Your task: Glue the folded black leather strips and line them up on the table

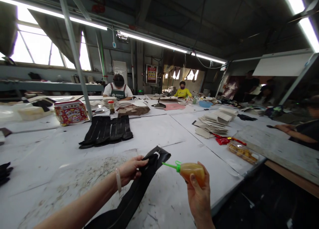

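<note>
Fingers and thumb of my left hand (133, 171) pinch a long black strip (139, 189) near its far end, which is lifted and folded over. The strip looks like leather or fabric and trails down toward my body at the bottom edge. My right hand (199, 192) is wrapped round a squeeze bottle (193, 172) of amber liquid with a green nozzle. The bottle lies nearly level, its nozzle tip pointing left, close to the strip's raised end. From this view I cannot tell whether the tip touches it.
Black strips (107, 131) lie in a row at the left. A red patterned bag (71, 113) stands by a metal post (78, 63). Stacked pale sheets (211, 122) and a clear food box (243, 152) sit right. People (118, 89) work across the table (159, 131).
</note>
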`<action>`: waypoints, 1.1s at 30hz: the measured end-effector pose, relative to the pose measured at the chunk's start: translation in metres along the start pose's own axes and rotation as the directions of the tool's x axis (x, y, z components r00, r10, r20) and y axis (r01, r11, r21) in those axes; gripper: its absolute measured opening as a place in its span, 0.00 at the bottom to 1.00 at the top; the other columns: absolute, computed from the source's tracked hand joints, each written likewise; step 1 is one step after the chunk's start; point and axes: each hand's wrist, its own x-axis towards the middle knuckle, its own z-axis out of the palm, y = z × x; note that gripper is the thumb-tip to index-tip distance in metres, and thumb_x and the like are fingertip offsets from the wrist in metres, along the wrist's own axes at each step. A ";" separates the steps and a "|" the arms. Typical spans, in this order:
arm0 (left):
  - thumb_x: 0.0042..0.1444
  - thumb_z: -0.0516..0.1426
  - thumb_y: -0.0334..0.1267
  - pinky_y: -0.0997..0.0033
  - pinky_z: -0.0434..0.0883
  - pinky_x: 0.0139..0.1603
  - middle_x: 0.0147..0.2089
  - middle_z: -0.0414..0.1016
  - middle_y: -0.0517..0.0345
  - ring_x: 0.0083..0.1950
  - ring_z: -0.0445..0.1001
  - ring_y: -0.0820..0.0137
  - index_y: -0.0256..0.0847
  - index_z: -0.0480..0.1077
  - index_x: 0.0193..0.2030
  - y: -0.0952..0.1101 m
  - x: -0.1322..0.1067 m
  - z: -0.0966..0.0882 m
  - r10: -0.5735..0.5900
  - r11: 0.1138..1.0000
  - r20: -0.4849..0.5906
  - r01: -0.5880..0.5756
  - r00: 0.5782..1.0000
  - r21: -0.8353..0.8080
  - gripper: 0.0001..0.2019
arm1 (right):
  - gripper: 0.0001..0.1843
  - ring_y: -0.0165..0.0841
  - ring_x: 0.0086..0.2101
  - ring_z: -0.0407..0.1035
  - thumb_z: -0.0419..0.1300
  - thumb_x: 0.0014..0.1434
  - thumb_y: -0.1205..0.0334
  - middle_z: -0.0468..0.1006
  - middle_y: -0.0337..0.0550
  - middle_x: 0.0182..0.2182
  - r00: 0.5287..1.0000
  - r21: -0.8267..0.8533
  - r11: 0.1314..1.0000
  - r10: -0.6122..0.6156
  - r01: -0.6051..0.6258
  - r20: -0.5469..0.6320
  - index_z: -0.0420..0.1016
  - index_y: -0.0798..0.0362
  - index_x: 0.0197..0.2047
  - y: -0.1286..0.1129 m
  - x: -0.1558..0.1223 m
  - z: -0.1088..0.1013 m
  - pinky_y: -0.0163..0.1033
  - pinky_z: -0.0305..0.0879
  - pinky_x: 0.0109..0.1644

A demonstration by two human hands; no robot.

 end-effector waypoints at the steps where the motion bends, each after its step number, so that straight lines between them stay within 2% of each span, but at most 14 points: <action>1: 0.30 0.69 0.54 0.80 0.37 0.17 0.21 0.59 0.73 0.14 0.52 0.86 0.42 0.56 0.33 0.000 0.001 0.000 0.002 1.000 -0.003 -0.002 1.000 -0.001 0.31 | 0.30 0.38 0.42 0.72 0.69 0.50 0.55 0.73 0.40 0.44 1.000 -0.003 1.000 0.003 -0.003 0.008 0.66 0.42 0.55 0.000 -0.001 0.001 0.53 0.70 0.50; 9: 0.37 0.68 0.51 0.81 0.38 0.16 0.22 0.61 0.71 0.14 0.52 0.86 0.42 0.58 0.35 -0.006 0.010 -0.002 0.003 1.000 0.009 -0.003 1.000 -0.010 0.27 | 0.32 0.35 0.37 0.71 0.71 0.47 0.56 0.74 0.39 0.41 0.997 -0.079 0.996 -0.033 0.038 0.064 0.67 0.43 0.55 0.003 -0.003 0.000 0.49 0.71 0.46; 12: 0.40 0.68 0.49 0.82 0.39 0.15 0.22 0.61 0.71 0.14 0.52 0.86 0.42 0.58 0.34 -0.007 0.014 -0.004 -0.024 1.000 -0.011 0.024 1.000 -0.018 0.24 | 0.31 0.34 0.37 0.72 0.72 0.46 0.57 0.75 0.38 0.40 0.998 -0.058 0.998 0.007 -0.003 0.069 0.68 0.43 0.53 0.004 -0.004 0.001 0.47 0.71 0.45; 14: 0.44 0.67 0.47 0.82 0.41 0.14 0.23 0.61 0.70 0.14 0.52 0.86 0.42 0.59 0.34 -0.006 0.017 -0.005 -0.036 0.999 -0.017 0.036 0.999 -0.016 0.22 | 0.31 0.35 0.38 0.72 0.73 0.45 0.57 0.76 0.38 0.40 0.994 -0.016 0.996 0.083 -0.082 0.067 0.69 0.43 0.52 0.006 -0.005 0.004 0.45 0.71 0.44; 16: 0.48 0.64 0.47 0.83 0.43 0.14 0.24 0.61 0.70 0.14 0.51 0.86 0.42 0.59 0.34 -0.004 0.022 -0.006 -0.041 0.999 -0.022 0.042 0.999 0.020 0.18 | 0.27 0.36 0.38 0.72 0.72 0.44 0.55 0.77 0.39 0.40 0.971 0.035 0.972 0.229 -0.231 0.066 0.71 0.46 0.48 0.009 -0.004 0.006 0.44 0.71 0.41; 19: 0.56 0.59 0.45 0.84 0.47 0.14 0.25 0.60 0.69 0.15 0.51 0.86 0.41 0.59 0.34 -0.001 0.031 -0.009 -0.041 0.992 -0.065 0.049 0.997 0.119 0.13 | 0.20 0.36 0.32 0.72 0.67 0.48 0.46 0.78 0.42 0.35 0.879 0.104 0.872 0.473 -0.477 0.069 0.73 0.49 0.40 0.015 -0.003 0.004 0.42 0.68 0.33; 21: 0.58 0.58 0.43 0.84 0.52 0.15 0.25 0.60 0.69 0.15 0.53 0.85 0.40 0.61 0.35 -0.002 0.040 -0.015 -0.051 0.986 -0.121 0.069 0.991 0.150 0.11 | 0.21 0.34 0.26 0.68 0.61 0.52 0.40 0.77 0.41 0.29 0.815 0.095 0.810 0.574 -0.579 0.080 0.73 0.48 0.38 0.018 -0.003 -0.002 0.40 0.63 0.28; 23: 0.57 0.59 0.41 0.82 0.57 0.17 0.26 0.62 0.67 0.17 0.59 0.84 0.39 0.64 0.38 -0.005 0.048 -0.024 -0.056 0.976 -0.185 0.094 0.981 0.198 0.10 | 0.22 0.32 0.22 0.63 0.57 0.54 0.37 0.76 0.41 0.26 0.779 0.032 0.780 0.620 -0.625 0.092 0.73 0.48 0.37 0.020 -0.002 -0.009 0.38 0.58 0.25; 26: 0.52 0.63 0.39 0.78 0.63 0.21 0.30 0.69 0.60 0.20 0.66 0.79 0.37 0.67 0.44 -0.012 0.051 -0.044 -0.050 0.935 -0.281 0.144 0.958 0.325 0.16 | 0.24 0.33 0.21 0.60 0.53 0.54 0.34 0.77 0.41 0.26 0.775 -0.112 0.785 0.620 -0.610 0.125 0.74 0.45 0.39 0.024 -0.002 -0.024 0.39 0.55 0.25; 28: 0.46 0.67 0.39 0.75 0.65 0.24 0.32 0.73 0.57 0.23 0.70 0.75 0.36 0.67 0.49 -0.018 0.046 -0.058 -0.024 0.886 -0.329 0.172 0.944 0.429 0.24 | 0.28 0.35 0.22 0.61 0.50 0.54 0.31 0.79 0.43 0.32 0.767 -0.194 0.784 0.618 -0.589 0.172 0.74 0.42 0.45 0.026 -0.003 -0.035 0.42 0.57 0.26; 30: 0.38 0.70 0.39 0.72 0.68 0.28 0.32 0.75 0.56 0.26 0.73 0.70 0.36 0.67 0.50 -0.024 0.034 -0.069 0.002 0.823 -0.349 0.196 0.937 0.532 0.31 | 0.32 0.36 0.24 0.63 0.50 0.53 0.28 0.79 0.46 0.41 0.736 -0.233 0.764 0.643 -0.601 0.209 0.72 0.38 0.51 0.029 -0.004 -0.046 0.44 0.60 0.28; 33: 0.26 0.74 0.41 0.64 0.71 0.35 0.30 0.76 0.52 0.36 0.76 0.57 0.36 0.72 0.43 -0.037 0.011 -0.075 0.022 0.731 -0.360 0.230 0.933 0.642 0.33 | 0.34 0.40 0.30 0.69 0.54 0.50 0.27 0.77 0.49 0.49 0.710 -0.249 0.733 0.678 -0.633 0.191 0.71 0.37 0.52 0.031 -0.004 -0.060 0.50 0.66 0.34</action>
